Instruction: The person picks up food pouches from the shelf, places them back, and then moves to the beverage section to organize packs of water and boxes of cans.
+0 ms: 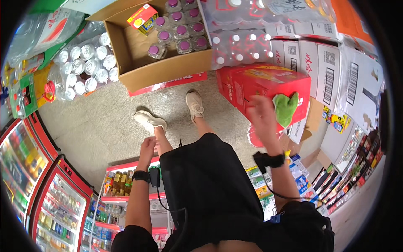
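Observation:
My right hand (262,115), somewhat blurred, is raised over a red cardboard carton (239,91). Just beside its fingers lies a green fuzzy cloth or mitt (286,108) on the carton; whether they touch is unclear. Nothing shows in the right hand, but blur hides how its fingers stand. My left hand (148,149) hangs near my left leg with its fingers curled, and no object is visible in it. Before me is an open brown cardboard box (167,71), with several purple-capped clear bottles (181,30) at its right side and a red and yellow small box (143,19) towards its left.
Shrink-wrapped cans (85,66) stand left of the box, wrapped white-capped bottles (241,47) right of it. White cartons (318,66) are stacked at the right. Glass-door fridges (58,204) line the lower left, near a shelf rack with red edges (116,199). Tiled floor (94,123) shows around my shoes.

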Available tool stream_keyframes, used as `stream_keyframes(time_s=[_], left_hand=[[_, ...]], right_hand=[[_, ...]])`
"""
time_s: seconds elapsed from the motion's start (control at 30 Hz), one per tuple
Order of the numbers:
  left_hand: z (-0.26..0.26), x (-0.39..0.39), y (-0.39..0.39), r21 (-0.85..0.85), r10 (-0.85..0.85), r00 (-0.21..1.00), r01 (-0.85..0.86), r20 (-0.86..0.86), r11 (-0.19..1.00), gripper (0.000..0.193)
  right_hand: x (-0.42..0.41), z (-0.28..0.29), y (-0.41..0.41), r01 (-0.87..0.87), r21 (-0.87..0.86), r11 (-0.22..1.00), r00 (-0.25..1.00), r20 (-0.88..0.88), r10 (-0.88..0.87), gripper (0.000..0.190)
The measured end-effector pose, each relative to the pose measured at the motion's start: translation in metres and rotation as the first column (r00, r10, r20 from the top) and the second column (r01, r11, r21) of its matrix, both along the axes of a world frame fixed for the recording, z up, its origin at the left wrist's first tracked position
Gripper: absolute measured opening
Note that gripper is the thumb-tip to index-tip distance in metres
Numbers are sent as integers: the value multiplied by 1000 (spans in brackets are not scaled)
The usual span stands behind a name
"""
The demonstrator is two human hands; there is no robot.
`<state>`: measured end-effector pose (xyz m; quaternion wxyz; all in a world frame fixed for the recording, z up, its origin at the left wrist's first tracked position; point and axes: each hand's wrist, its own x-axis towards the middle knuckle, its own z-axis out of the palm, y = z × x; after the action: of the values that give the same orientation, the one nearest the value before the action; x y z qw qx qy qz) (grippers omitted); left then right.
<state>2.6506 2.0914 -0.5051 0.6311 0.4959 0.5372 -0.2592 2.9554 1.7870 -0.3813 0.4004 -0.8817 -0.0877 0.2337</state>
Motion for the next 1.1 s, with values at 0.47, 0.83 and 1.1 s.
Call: stream_keyframes(time_s=[0.47,0.83,1.1], left_hand=[[-168,108,120,891,-335,942,121,37,438,56],[-205,137,97,969,41,996,-83,76,233,44],[-240,-10,69,703,449,863,-468,232,536,39]], right_hand=[[25,-328,82,261,122,958,777,-615,-133,46],[2,-324,104,43,-94,995,961,-268,-67,60],[-138,-236,150,596,-149,789,664,-461,-589,52]])
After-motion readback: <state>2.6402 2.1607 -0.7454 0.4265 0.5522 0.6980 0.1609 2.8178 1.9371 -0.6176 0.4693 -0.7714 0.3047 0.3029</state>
